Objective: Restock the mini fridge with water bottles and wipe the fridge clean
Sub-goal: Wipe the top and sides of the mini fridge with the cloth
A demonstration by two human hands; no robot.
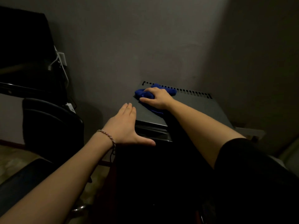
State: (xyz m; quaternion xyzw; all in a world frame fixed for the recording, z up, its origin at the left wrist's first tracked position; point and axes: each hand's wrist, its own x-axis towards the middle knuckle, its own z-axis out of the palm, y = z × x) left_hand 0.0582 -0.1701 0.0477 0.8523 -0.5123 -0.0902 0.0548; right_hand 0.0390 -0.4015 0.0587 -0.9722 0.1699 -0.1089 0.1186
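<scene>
Left hand (pixel 125 126) is braced flat against the mini fridge's (pixel 194 110) front-left corner, fingers straight and together. Further back, right hand (pixel 157 98) presses the blue cloth (pixel 143 92) down near the top's back-left corner, fingers curled over it. Soft and floppy, probably best bunched under the palm.

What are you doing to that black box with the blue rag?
A person is wiping the top of the mini fridge. The right hand presses a bunched blue cloth near the back left corner, by the vent slots. The left hand lies flat against the fridge's left front corner. No water bottles are in view.
</scene>
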